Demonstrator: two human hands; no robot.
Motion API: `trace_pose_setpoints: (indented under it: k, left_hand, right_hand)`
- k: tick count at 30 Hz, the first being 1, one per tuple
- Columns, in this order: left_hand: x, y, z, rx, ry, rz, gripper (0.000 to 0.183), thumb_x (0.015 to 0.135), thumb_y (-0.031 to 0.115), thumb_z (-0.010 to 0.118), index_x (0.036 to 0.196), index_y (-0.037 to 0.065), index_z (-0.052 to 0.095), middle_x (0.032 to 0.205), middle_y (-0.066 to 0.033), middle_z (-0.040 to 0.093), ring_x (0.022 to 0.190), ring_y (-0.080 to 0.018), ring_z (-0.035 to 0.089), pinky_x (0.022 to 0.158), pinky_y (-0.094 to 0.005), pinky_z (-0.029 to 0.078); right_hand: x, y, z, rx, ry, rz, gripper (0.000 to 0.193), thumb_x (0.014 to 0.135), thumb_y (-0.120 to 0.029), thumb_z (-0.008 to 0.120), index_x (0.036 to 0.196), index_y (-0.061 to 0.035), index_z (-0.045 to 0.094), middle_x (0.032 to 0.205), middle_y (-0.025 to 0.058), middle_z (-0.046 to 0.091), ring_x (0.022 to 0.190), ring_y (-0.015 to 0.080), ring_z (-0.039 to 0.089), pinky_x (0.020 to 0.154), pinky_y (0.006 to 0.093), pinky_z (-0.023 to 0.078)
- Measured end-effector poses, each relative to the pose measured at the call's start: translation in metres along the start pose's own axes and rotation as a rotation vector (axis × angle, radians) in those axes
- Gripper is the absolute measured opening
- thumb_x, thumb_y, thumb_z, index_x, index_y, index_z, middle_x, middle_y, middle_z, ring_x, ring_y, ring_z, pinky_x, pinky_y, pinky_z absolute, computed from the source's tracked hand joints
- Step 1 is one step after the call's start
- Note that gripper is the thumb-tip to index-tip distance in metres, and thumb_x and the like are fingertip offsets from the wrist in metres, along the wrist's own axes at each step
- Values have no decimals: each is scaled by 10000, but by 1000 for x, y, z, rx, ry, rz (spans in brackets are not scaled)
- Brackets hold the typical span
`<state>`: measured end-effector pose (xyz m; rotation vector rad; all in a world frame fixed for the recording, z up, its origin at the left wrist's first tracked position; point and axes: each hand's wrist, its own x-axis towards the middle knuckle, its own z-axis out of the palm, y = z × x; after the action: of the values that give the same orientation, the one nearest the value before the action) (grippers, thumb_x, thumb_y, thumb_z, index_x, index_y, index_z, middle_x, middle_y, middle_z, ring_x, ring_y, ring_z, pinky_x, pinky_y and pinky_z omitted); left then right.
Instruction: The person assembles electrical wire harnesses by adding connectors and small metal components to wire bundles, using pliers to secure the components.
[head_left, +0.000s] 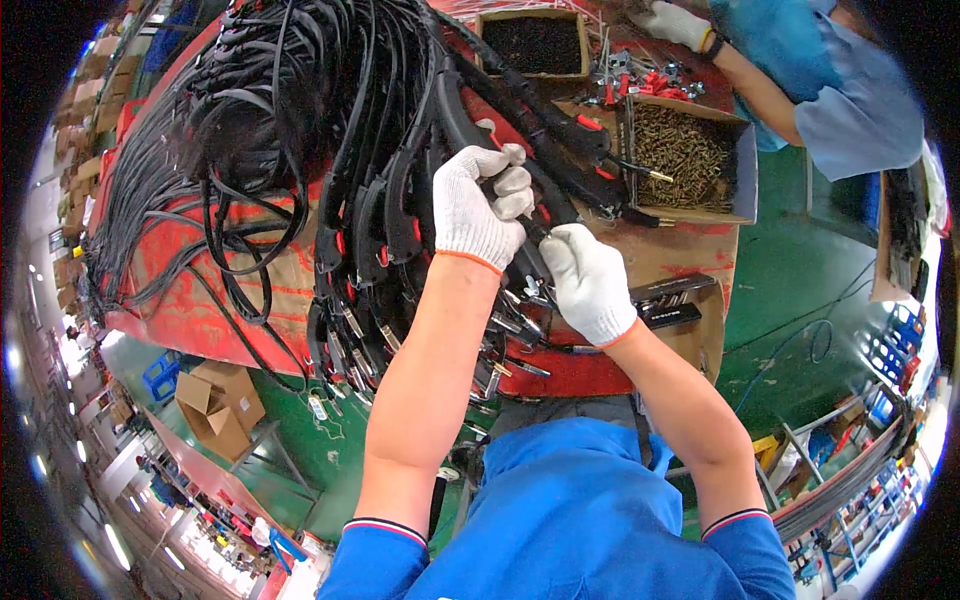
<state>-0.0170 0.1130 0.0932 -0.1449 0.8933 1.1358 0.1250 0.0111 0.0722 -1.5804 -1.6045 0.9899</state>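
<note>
My left hand [480,207], in a white knit glove with an orange cuff, is closed round the black handle of a welding torch. Just to its right and nearer me, my right hand [588,282], gloved alike, has its fingers closed on a dark end of the same torch; the exact part is mostly covered by the fingers. Under and around both hands lies a heap of black welding torches [372,215] with red triggers. Several metal torch ends [350,320] stick out of it toward me.
Black cables [160,200] spread over the left of the red table [250,340]. A box of small brass parts [680,160] stands at right, a tray of black parts [530,45] behind. Red and metal pieces [650,85] lie by a co-worker's gloved hand [677,25]. A carton [218,405] is lower left.
</note>
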Motion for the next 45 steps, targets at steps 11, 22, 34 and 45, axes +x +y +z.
trace_pose_setpoints:
  k: [11,22,34,45]
  left_hand:
    - [0,1,-13,-24,-24,1,346,804,-20,554,1105,148,518,869,-102,603,591,-137,440,447,-235,293]
    - [-35,66,-47,681,149,99,205,912,169,661,1093,77,635,888,-83,716,709,-205,672,621,-327,538]
    - [-60,54,-34,2320,524,348,476,854,510,640,934,49,730,947,-215,735,979,-387,706,883,-476,539]
    - [-45,2,-31,2793,-237,904,183,866,264,666,855,90,720,923,-97,689,998,-306,644,887,-446,508]
  right_hand:
    - [15,-10,-10,1152,-366,924,484,1077,-500,498,801,-104,536,540,-90,342,416,55,261,413,256,215]
    - [-28,39,-43,219,-56,203,444,1105,-374,398,1048,-40,686,727,3,522,657,114,464,611,300,422]
    - [-95,81,-103,420,83,553,328,1103,-307,481,1026,-52,673,709,-43,478,622,52,407,551,257,342]
    - [-129,121,-126,431,122,493,314,1073,-269,512,1048,5,664,817,76,634,717,154,543,688,330,469]
